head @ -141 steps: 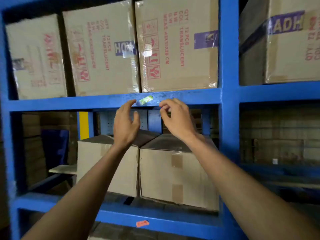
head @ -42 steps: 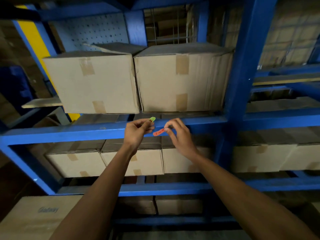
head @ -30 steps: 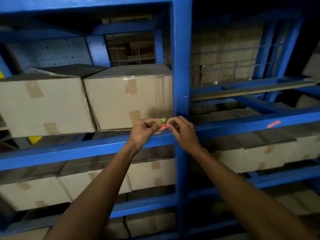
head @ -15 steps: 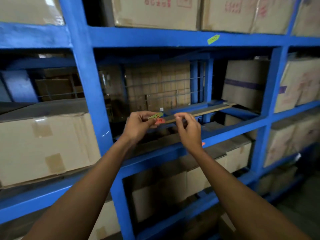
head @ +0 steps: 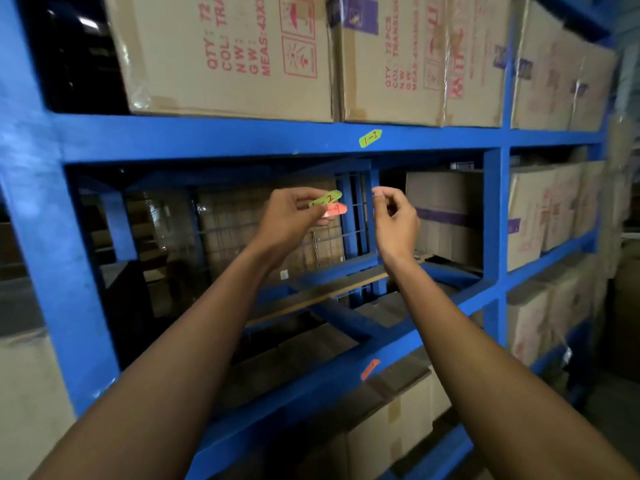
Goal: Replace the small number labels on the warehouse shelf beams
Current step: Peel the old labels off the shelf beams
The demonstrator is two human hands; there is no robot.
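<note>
The left hand [head: 294, 216] is pinched shut on two small paper labels: a green oval paper label [head: 329, 197] with a red "2" on it, and a small orange paper label [head: 335, 210] just under it, touching it. Both stick out at 3 o'clock from the fingertips. The right hand [head: 394, 220] is near, at 3 o'clock from the labels; its thumb and forefinger are together, but whether something thin is between them cannot be told.

On the upper blue steel shelf beam [head: 242, 136], at 12 o'clock from the hands, a green paper label marked "1-3" [head: 370, 138] is stuck. On the lower blue beam [head: 311, 382], at 6 o'clock, sits another orange label [head: 370, 368].

The labels look very light, thin and soft, probably sticky on the back. It seems best to take one by its free rounded end, so the two do not stick together.
</note>
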